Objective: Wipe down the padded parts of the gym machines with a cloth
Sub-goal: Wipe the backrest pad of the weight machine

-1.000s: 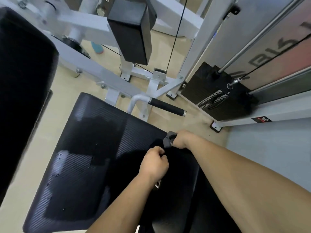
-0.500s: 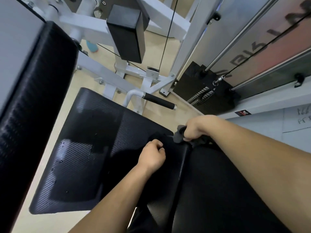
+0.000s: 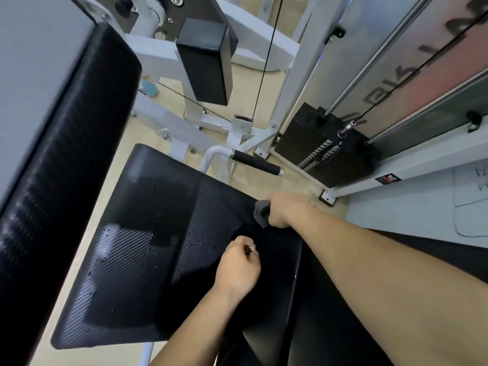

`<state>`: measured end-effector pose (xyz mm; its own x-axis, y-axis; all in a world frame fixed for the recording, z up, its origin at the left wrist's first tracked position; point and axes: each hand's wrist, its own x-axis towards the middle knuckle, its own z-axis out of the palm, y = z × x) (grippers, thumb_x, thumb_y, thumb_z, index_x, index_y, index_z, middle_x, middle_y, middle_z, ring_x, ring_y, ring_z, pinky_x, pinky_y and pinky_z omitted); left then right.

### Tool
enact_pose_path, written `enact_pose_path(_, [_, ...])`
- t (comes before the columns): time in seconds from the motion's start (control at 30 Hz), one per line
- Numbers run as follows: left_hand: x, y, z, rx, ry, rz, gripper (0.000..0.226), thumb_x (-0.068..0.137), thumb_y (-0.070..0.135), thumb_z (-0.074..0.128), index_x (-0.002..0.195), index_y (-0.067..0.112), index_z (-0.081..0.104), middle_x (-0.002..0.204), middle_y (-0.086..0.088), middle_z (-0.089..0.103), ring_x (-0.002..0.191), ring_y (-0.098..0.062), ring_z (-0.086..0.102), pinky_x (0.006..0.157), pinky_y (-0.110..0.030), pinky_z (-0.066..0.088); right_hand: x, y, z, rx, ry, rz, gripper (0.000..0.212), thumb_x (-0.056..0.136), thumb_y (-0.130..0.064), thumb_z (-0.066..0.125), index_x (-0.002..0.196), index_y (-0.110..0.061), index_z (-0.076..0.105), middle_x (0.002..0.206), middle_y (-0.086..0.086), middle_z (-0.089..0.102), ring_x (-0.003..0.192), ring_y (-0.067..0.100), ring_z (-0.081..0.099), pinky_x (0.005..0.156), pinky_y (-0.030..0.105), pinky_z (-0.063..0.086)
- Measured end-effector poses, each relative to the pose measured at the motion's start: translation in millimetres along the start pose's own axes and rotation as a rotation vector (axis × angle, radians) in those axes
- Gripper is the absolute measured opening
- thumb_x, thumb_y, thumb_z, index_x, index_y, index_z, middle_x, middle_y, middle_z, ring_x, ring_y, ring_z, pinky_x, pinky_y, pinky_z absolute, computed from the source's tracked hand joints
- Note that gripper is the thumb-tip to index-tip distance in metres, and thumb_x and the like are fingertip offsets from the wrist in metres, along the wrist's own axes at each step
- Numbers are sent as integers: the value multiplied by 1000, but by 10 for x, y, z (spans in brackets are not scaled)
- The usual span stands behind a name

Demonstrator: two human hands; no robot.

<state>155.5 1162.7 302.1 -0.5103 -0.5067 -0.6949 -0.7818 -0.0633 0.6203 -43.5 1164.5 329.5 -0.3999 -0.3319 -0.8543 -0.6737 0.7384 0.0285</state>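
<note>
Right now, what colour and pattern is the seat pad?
Black, with a fine woven, carbon-fibre-like texture; the seat pad shows best in the head view.

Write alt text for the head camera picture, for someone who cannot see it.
Seen from above, a person's right hand grips a grey cloth at the far edge of a black padded gym seat, while the left hand is curled above it. White machine frame and a weight stack stand behind.

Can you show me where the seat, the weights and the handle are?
seat [image 3: 148, 254]: head view, wet top of the pad.
weights [image 3: 324, 146]: head view, top of the stack.
handle [image 3: 254, 163]: head view, middle of the black grip.
</note>
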Motion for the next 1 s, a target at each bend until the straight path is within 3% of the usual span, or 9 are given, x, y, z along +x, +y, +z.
enact_pose_path(0.1, [-165,238,-42,-124,-22,49,84,87,25,76,157,32,28,145,9,43,116,-14,61,99,-33,56,-415,-17,-36,-124,139,-59,35,88,-28,64,123,-23,59,115,5,66,107,30,64,78,39,47])
enact_pose_path(0.23, [-376,359,-111,-125,19,278,125,67,29,87,162,39,6,160,16,20,144,-3,32,116,-25,35,-1085,16,-131,-89,144,-184,25,82,-29,61,107,-27,56,98,-2,62,105,28,65,86,37,52])
enact_pose_path(0.43, [-873,233,-287,-186,51,409,66,65,10,82,126,31,64,109,10,74,104,-7,70,91,-28,56,-1961,13,151,264,-34,-353,39,80,-29,70,114,-27,52,98,-2,67,89,23,70,75,38,61])
enact_pose_path(0.5, [-1042,89,-303,-246,29,359,52,60,16,82,108,33,71,96,3,77,92,-16,74,85,-46,61,-2124,95,178,282,-25,-345,55,74,-25,72,126,-26,55,115,2,68,102,24,69,86,42,62])
enact_pose_path(0.57, [-1169,-49,-273,-286,68,221,33,60,17,81,91,25,75,82,-1,78,78,-21,73,74,-56,61,-2280,216,152,212,111,-314,64,78,-25,66,140,-26,52,131,-1,61,120,26,62,100,40,53])
enact_pose_path(0.67, [-1252,-140,-227,-396,242,-9,24,61,19,83,84,20,73,81,1,78,80,-20,75,79,-51,62,-2406,424,96,-25,450,-186,47,87,-26,56,134,-24,58,131,3,62,122,32,59,94,41,52])
enact_pose_path(0.83, [-1010,165,-237,-135,523,353,16,66,23,68,81,20,62,89,-3,67,82,-19,67,68,-30,56,-2105,606,18,-79,499,-75,27,95,-31,50,116,-24,65,119,3,64,108,30,61,81,39,49])
enact_pose_path(0.93, [-1031,253,59,114,186,514,36,77,25,70,112,21,62,130,9,57,120,-17,53,100,-29,46,-1877,609,-19,-82,469,4,23,93,-33,55,110,-23,66,114,3,67,105,31,65,78,37,48])
enact_pose_path(1.0, [-1075,180,221,-23,-126,418,27,89,38,66,114,27,63,113,34,60,117,-12,55,101,-27,45,-1775,583,-2,-155,506,51,22,91,-36,59,104,-20,67,107,3,68,105,31,66,75,34,44])
